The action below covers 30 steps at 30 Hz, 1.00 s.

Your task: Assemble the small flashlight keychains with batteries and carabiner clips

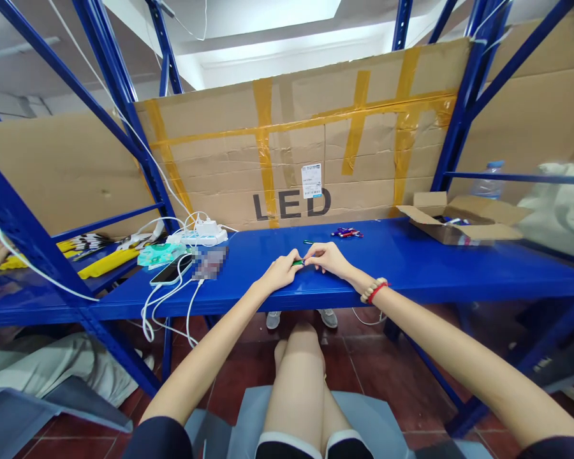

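Both of my hands rest on the blue metal shelf (411,261) and meet over a small green object (298,262). My left hand (281,271) has its fingers curled and pinches the object's left end. My right hand (328,258), with a beaded bracelet on its wrist, pinches the right end with bent fingers. Most of the object is hidden between the fingertips. A little pile of small coloured pieces (347,233) lies behind my right hand, and one tiny green piece (308,242) lies apart from it.
A taped cardboard sheet marked LED (291,159) stands behind the shelf. An open cardboard box (459,220) sits at right, a power strip (198,236) with white cables and a phone (171,270) at left. Blue rack posts frame both sides. Someone's shoes show under the shelf.
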{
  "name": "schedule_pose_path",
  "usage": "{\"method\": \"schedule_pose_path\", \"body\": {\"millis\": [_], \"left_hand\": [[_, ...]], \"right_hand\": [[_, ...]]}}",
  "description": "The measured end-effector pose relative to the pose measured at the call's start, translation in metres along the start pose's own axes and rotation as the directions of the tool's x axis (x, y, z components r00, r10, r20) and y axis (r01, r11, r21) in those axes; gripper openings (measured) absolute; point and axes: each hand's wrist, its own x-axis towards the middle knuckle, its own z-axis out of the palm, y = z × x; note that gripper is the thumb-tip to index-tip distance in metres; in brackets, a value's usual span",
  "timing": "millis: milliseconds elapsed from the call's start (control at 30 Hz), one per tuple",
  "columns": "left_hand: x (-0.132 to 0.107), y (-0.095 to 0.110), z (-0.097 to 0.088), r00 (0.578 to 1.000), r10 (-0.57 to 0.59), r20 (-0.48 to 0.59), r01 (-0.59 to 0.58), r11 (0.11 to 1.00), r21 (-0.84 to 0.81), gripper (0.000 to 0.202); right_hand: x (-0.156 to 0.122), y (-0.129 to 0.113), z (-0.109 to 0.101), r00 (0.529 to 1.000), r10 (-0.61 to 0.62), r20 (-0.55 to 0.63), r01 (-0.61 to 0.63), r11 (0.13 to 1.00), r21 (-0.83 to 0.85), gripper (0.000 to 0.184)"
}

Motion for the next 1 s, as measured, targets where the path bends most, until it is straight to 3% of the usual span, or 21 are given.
{"method": "schedule_pose_path", "body": {"millis": [367,767,1000], "left_hand": [[0.002,0.003,0.0,0.997,-0.01,-0.072,0.011,1.0,0.015,0.005],[0.006,0.003,0.002,0.995,-0.007,-0.097,0.004,0.999,-0.036,0.003],[0.008,0.002,0.002,0.992,0.003,-0.128,-0.015,0.995,-0.096,0.007]], "right_hand": [[0.002,-0.004,0.001,0.983,0.169,-0.071,-0.171,0.985,-0.02,0.034],[0.002,-0.011,0.0,0.967,0.242,-0.081,-0.239,0.97,0.044,0.041],[0.005,-0.002,-0.001,0.98,0.195,-0.036,-0.191,0.977,0.093,0.046]]}}
